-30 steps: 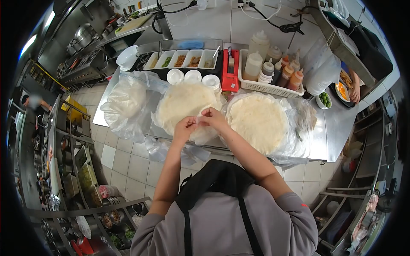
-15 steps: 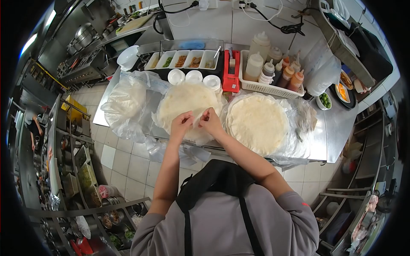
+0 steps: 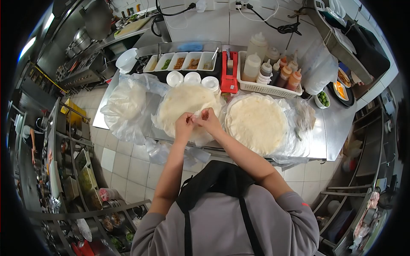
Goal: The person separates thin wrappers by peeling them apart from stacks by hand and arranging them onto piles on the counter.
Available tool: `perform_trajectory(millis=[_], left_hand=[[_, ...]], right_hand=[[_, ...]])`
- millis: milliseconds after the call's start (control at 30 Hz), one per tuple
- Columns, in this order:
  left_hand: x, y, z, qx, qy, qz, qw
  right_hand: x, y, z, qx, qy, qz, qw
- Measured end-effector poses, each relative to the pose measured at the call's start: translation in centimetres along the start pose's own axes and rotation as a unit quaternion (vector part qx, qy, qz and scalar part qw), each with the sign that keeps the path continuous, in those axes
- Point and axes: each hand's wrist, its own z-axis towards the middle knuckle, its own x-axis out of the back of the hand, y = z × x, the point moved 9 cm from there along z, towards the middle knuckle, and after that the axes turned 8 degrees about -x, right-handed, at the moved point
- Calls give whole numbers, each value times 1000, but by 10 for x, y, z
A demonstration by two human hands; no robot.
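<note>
Two piles of thin, round, pale flatbread wrappers lie on the steel table. Over the near edge of the left pile (image 3: 183,102), both hands are pinched close together. The fingers of my right hand (image 3: 210,121) are closed on a raised edge of a wrapper, which looks thin and whitish. My left hand (image 3: 184,124) is closed at the same raised edge, its fingertips almost meeting those of the right. What lies exactly between the left fingertips is partly hidden. To the right of my hands lies the other pile of wrappers (image 3: 256,123), on plastic film.
Behind the piles stand small white dishes (image 3: 192,78), a tray of fillings (image 3: 184,61), a red dispenser (image 3: 229,77) and a basket of sauce bottles (image 3: 273,87). A plastic bag (image 3: 124,106) sits at left. A bowl of green limes (image 3: 322,100) is at right.
My left hand has moved right, up against my right hand. The wrapper edge between the hands is raised more. At far left, another person has shifted slightly.
</note>
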Motion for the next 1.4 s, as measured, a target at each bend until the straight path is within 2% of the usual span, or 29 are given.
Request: perform_trajectory(millis=[67,167,267,367,467,500,567,600,667,767,833,867,933,1033,1100,1167,1267,1367,1400], left_hand=[[-5,4,-1,-16,-9,-21,1000],[0,-1,-4,96,-13,-43,994],[-2,-33,-10,121,57,-105,985],[-10,-37,-15,170,52,-119,977],[-17,-3,-5,84,-31,-95,992],[-20,-2,-5,87,-51,-120,988],[-26,-2,-1,93,-90,-170,977],[-28,-3,4,123,-75,-258,955],[-30,9,23,180,-42,-425,886],[-5,94,70,105,-9,-557,824],[13,112,74,124,55,-544,828],[20,113,73,133,87,-536,829],[23,80,56,176,69,-429,883],[22,14,9,215,38,-216,952],[3,-30,-27,235,-6,-238,942],[3,-30,-49,261,-25,-218,940],[3,-33,-71,295,-36,-198,934],[3,-31,-79,312,-21,-200,929],[3,-24,-79,315,-13,-204,927]], right_hand=[[2,2,3,-29,-12,-20,999],[15,6,10,-40,1,-25,999],[28,15,12,-26,45,25,998],[34,15,8,-27,81,33,996],[34,-22,2,-7,106,-25,994],[35,-33,3,3,114,-50,992],[34,-52,20,90,99,-124,983],[31,-62,27,133,91,-161,974],[23,-131,13,170,104,-200,959],[-4,-219,-9,317,88,-235,915],[-27,-255,-27,405,71,-291,864],[-38,-251,-28,407,46,-322,854],[-58,-232,-37,408,-5,-383,829],[-65,-143,-20,290,-65,-481,825],[-59,-96,-17,239,-76,-496,831],[-50,-66,-14,198,-63,-487,848],[-25,-60,-3,182,45,-447,875],[-7,-64,-3,123,74,-429,892],[-10,-65,-6,131,47,-420,897]])
